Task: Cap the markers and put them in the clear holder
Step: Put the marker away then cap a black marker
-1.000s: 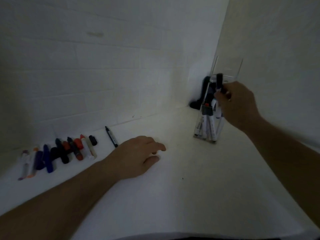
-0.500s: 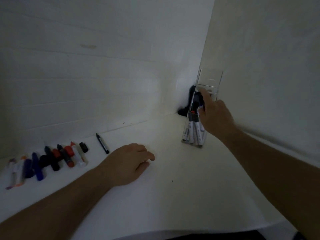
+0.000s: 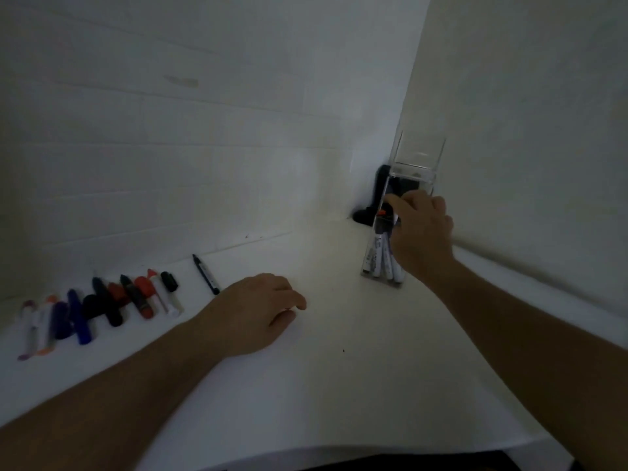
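right hand [image 3: 421, 232] at the clear holder [image 3: 413, 171] by the desk's far right corner, fingers curled in front of it, grasp unreadable | left hand [image 3: 253, 309] relaxed, flat on desk, holding nothing | loose marker [image 3: 206, 274] just beyond the left hand, long axis pointing away toward the wall | remaining markers [image 3: 102, 307] along the far left edge

Left hand [image 3: 258, 311] lay palm down, near centre, fingers loosely curled, holding nothing. Right hand [image 3: 419, 232] reached far right, back toward camera, fingers bent forward; grip unclear. Both forearms bare.
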